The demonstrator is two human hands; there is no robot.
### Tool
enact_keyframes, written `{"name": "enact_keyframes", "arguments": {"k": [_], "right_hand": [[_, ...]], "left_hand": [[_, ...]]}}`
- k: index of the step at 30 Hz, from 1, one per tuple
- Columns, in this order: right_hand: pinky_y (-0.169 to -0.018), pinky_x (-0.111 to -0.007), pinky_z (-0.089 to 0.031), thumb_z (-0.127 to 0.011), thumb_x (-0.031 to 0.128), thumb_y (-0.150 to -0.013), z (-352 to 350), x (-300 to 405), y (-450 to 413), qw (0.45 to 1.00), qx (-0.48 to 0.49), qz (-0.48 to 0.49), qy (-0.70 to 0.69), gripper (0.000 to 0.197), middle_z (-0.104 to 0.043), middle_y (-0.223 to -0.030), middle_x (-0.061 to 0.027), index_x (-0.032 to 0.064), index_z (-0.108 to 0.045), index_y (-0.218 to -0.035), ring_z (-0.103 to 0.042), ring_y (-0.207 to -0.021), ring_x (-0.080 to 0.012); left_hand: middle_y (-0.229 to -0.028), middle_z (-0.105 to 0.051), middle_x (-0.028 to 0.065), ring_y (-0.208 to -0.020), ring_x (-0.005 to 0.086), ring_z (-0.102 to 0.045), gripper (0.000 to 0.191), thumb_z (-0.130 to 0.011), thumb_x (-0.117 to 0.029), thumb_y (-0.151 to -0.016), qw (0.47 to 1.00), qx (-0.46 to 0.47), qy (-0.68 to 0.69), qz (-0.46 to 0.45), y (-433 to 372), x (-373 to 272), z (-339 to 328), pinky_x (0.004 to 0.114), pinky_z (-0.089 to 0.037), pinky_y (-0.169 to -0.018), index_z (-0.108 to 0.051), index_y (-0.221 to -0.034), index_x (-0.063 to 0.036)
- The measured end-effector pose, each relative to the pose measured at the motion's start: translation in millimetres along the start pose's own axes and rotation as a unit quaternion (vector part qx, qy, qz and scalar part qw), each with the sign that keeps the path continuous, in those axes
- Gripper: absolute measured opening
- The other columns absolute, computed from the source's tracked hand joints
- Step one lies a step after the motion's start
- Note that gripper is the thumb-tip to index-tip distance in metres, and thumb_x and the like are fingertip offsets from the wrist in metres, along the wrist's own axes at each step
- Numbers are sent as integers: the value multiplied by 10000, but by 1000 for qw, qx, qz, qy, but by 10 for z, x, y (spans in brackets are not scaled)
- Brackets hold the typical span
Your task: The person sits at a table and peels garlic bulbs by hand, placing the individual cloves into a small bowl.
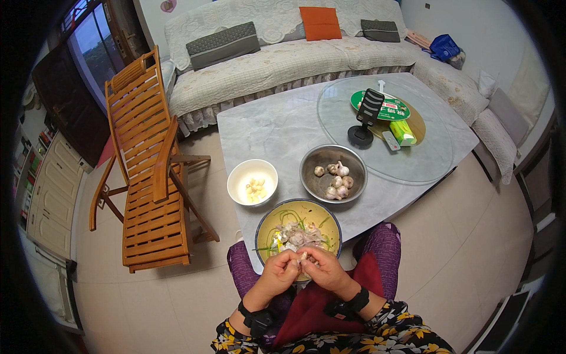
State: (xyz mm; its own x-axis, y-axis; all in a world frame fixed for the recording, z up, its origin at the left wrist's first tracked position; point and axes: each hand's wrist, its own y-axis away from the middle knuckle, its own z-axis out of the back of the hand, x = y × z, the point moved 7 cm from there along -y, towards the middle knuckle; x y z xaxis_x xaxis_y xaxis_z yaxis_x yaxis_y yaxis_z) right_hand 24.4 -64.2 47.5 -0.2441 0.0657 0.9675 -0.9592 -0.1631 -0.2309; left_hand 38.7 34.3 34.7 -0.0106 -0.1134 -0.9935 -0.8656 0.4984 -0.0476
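Note:
My left hand [281,271] and my right hand [322,266] meet over the near rim of a yellow bowl [265,230] with a dark blue edge. Between their fingertips they pinch a small garlic clove [304,255]. Papery garlic skins [298,234] and green stems lie in the yellow bowl. Beyond it on the left, a white bowl [233,183] holds several peeled cloves [255,190]. Several unpeeled garlic bulbs [342,191] sit in a stainless steel bowl [309,188] to the right of the white one.
The bowls stand on a grey marble-look table [261,128]. A round glass turntable [424,163] on it carries a black stand [366,115], a remote control [391,140], a tissue pack [402,132] and a green fan. A wooden reclining chair [146,177] is at left, a sofa [287,62] behind.

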Motion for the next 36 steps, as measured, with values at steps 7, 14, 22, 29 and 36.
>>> {"name": "enact_keyframes", "arguments": {"k": [7, 14, 22, 29, 36], "right_hand": [[-614, -191, -408, -415, 81, -815, 26, -455, 60, 966, -15, -121, -229, 211, -530, -758, -33, 1, -487, -997, -497, -675, -76], [-620, -251, -416, -466, 82, -789, 103, -235, 7, 997, -10, -80, -22, 195, -543, -750, -98, -9, -509, -956, -522, -669, -157], [-615, -333, -415, -491, 66, -740, 80, 21, -50, 987, 2, 84, 140, 209, -531, -783, -164, -41, -513, -918, -521, -688, -296], [-588, -347, -414, -496, 46, -723, 59, 79, -80, 982, 3, 82, 168, 200, -516, -739, -164, -31, -510, -907, -512, -663, -308], [-585, -330, -416, -492, 30, -710, 35, 69, -83, 978, 4, 96, 183, 193, -520, -740, -157, -21, -518, -895, -515, -655, -296]], "left_hand": [[-595, -462, -1, -500, 66, -410, 146, -423, -143, -832, 997, -14, 80, 14, 59, -8, 95, 199, -353, -466, -464, -744, -33], [-667, -543, 116, -543, 198, -517, 70, -505, -56, -743, 907, -81, -405, -84, -39, -319, 183, 270, -416, -501, -530, -756, 8], [-714, -562, 134, -618, 249, -557, 127, -563, -52, -711, 909, -71, -371, -178, -69, -510, -10, 298, -441, -541, -571, -826, 0], [-694, -570, 125, -595, 241, -561, 99, -568, -59, -709, 906, -83, -372, -183, -89, -446, 31, 287, -443, -531, -584, -790, -3], [-682, -570, 117, -576, 223, -560, 78, -566, -53, -701, 911, -99, -358, -179, -105, -431, 32, 277, -439, -511, -581, -762, -7]]}}
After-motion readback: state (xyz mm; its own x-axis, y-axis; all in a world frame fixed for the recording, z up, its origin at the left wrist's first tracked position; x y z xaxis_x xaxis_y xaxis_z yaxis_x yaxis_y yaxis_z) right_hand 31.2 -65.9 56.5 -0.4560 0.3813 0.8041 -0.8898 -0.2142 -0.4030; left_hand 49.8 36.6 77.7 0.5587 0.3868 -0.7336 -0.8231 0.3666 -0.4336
